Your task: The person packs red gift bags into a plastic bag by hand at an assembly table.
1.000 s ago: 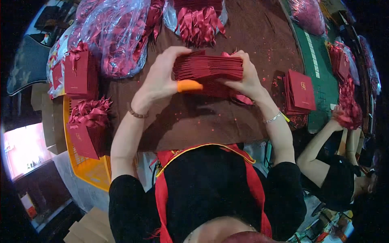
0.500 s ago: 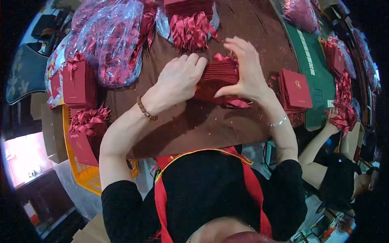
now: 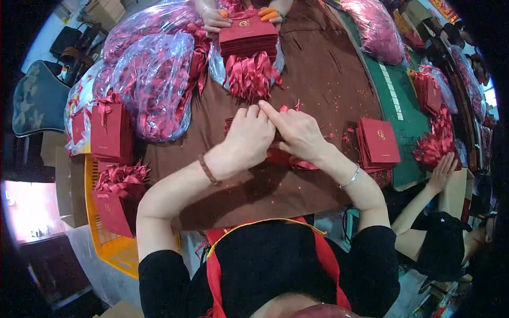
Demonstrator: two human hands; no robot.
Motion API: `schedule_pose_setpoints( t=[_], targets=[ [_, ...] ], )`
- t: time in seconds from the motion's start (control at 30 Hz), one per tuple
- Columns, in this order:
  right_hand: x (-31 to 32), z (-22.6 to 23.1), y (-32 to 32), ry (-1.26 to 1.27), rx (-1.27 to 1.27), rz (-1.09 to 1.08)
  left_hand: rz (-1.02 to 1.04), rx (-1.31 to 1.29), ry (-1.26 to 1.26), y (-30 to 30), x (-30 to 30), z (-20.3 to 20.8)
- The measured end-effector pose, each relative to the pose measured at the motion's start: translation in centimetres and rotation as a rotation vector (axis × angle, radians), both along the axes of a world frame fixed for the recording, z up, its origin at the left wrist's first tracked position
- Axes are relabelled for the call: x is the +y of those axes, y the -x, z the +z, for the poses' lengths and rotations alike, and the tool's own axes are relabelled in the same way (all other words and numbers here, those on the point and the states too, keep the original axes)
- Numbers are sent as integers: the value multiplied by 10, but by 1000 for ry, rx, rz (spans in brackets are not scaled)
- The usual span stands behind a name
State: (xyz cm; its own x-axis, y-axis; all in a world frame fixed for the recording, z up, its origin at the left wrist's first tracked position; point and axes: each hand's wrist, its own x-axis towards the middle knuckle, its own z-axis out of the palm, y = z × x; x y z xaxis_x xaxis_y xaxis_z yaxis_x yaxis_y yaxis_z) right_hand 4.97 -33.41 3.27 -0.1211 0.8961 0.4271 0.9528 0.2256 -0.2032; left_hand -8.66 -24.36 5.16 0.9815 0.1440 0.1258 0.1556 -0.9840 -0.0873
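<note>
Two wrists are seen crossing the near part of the brown-covered counter [image 3: 318,69] in the head view, the left marked by a beaded bracelet [image 3: 208,170] and the right by a metal bangle [image 3: 350,177]. The left hand [image 3: 249,133] is curled, knuckles up; its fingertips are hidden, so whether it is clamped on anything cannot be told. The right hand [image 3: 297,131] is set against it, index finger extended toward the left knuckles; whether its grasp is closed on anything cannot be told either. A red stack [image 3: 278,156] is located on the counter directly beneath both hands and is largely covered by them; a loop of red ribbon [image 3: 303,165] is exposed at its near right side. Beyond, a pile of red bags [image 3: 248,38] with hanging ribbons [image 3: 249,74] is touched by a co-worker's two hands, on which orange finger covers [image 3: 269,12] are worn. At left, clear plastic sacks [image 3: 159,85] are noted, with upright red bags [image 3: 108,132] nearer, by a yellow crate [image 3: 97,233]. At right, a leaning group of red bags [image 3: 379,140] is recorded; farther right, a ribbon bundle [image 3: 435,143] is touched by another person's hand [image 3: 442,172].
</note>
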Motion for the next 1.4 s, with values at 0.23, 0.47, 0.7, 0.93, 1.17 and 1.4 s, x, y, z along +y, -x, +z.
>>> schedule_pose_setpoints(
  t=[0.23,0.47,0.7,0.93,1.17,1.4],
  targets=[
    [-5,8,-11,146,136,54,-55,-30,-4,-7,7,-7],
    [-25,23,-10,285,77,-136,-112,-81,65,-2,10,-3],
    [-14,-4,-23,171,243,-44,-162,-147,99,-6,18,-1],
    [-6,-9,-28,160,226,-31,-17,-100,82,-17,14,2],
    [-29,-10,5,-365,89,-203,5,57,221,-22,22,0],
    [-81,-78,69,426,1366,-232,86,-63,399,-12,19,35]
  ],
)
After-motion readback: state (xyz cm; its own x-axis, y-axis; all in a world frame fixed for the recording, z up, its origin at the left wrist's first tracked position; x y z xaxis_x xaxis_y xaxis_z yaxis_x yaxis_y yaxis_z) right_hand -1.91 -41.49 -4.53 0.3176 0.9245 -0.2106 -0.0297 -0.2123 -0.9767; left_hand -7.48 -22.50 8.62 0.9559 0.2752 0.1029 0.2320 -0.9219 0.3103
